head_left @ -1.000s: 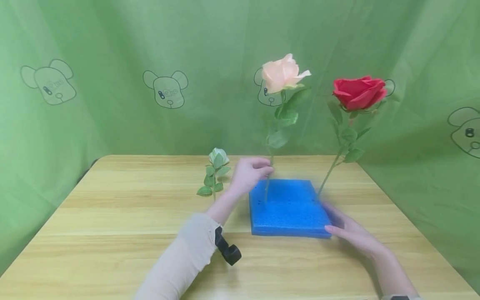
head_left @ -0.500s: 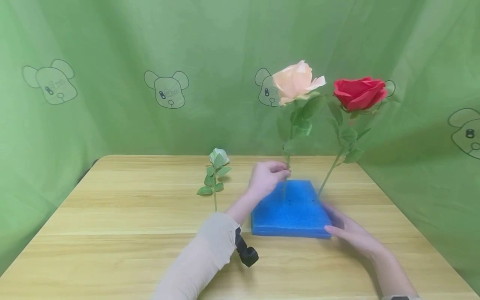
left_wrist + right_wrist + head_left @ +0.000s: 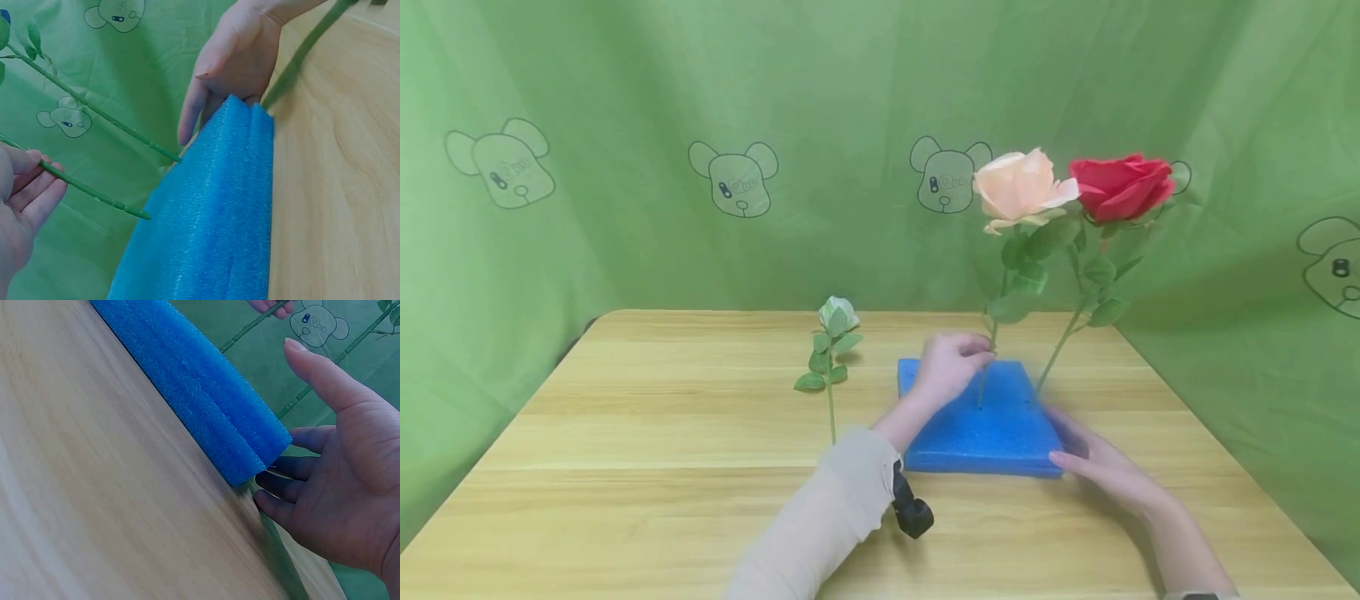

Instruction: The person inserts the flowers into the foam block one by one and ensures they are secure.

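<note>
My left hand (image 3: 953,367) pinches the stem of a peach rose (image 3: 1022,190) between thumb and fingers. The stem slants down to the top of a blue foam block (image 3: 985,442), its lower end (image 3: 145,215) right at the block's surface near the middle hole. A red rose (image 3: 1122,190) stands tilted to the right, its stem meeting the block near the right side. My right hand (image 3: 1105,468) rests against the block's right side; in the right wrist view its fingers (image 3: 281,487) are fairly straight at the end face, the thumb raised off the foam.
A pale, whitish-green rose (image 3: 838,317) lies on the wooden table (image 3: 662,433) left of the block, its stem partly behind my left sleeve (image 3: 827,517). Behind the table hangs a green curtain (image 3: 835,100) with printed bear faces.
My left hand has carried the peach rose to the right and lower, from the block's left part to its middle. My right hand, the block and the red rose stay about where they were.
</note>
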A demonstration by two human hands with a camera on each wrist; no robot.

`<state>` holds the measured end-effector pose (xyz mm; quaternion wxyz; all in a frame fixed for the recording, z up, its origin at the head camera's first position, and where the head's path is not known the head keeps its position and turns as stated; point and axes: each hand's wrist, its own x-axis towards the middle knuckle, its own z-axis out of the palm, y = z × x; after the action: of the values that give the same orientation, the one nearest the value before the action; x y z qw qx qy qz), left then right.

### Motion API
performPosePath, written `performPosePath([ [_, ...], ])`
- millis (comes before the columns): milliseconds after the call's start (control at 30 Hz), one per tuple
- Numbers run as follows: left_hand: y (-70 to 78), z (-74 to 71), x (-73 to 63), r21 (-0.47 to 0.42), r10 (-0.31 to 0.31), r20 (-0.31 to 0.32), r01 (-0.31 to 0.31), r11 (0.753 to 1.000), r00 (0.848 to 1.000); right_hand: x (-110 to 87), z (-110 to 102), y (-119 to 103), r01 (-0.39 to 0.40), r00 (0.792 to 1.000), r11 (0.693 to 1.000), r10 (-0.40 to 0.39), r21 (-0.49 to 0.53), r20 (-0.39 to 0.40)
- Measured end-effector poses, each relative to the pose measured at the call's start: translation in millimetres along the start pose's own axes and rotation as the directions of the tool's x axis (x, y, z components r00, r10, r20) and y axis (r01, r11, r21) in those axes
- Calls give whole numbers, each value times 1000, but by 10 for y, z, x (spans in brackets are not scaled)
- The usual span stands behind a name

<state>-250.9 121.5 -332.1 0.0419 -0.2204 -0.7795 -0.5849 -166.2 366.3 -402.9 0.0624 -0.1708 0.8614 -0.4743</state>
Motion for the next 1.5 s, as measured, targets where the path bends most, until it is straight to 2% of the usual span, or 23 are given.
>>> performPosePath([
  [167, -40, 29, 2, 33, -13, 1, 13, 999, 1000, 7, 6, -10, 4, 1000, 1000, -4, -1, 5],
  [467, -80, 80, 12, 20, -15, -2, 15, 1000, 1000, -12, 19, -1, -10, 1000, 1000, 10, 8, -1],
  [700, -77, 133, 12, 46, -24, 2, 24, 999, 1000, -28, 27, -14, -6, 1000, 1000, 6, 3, 1],
  [1067, -73, 136, 29, 87, -30, -1, 30, 996, 1000, -15, 23, -13, -8, 1000, 1000, 8, 3, -7],
  [1500, -45, 114, 34, 121, -38, 32, 34, 992, 999, -6, 20, -33, -8, 1000, 1000, 8, 26, -3],
])
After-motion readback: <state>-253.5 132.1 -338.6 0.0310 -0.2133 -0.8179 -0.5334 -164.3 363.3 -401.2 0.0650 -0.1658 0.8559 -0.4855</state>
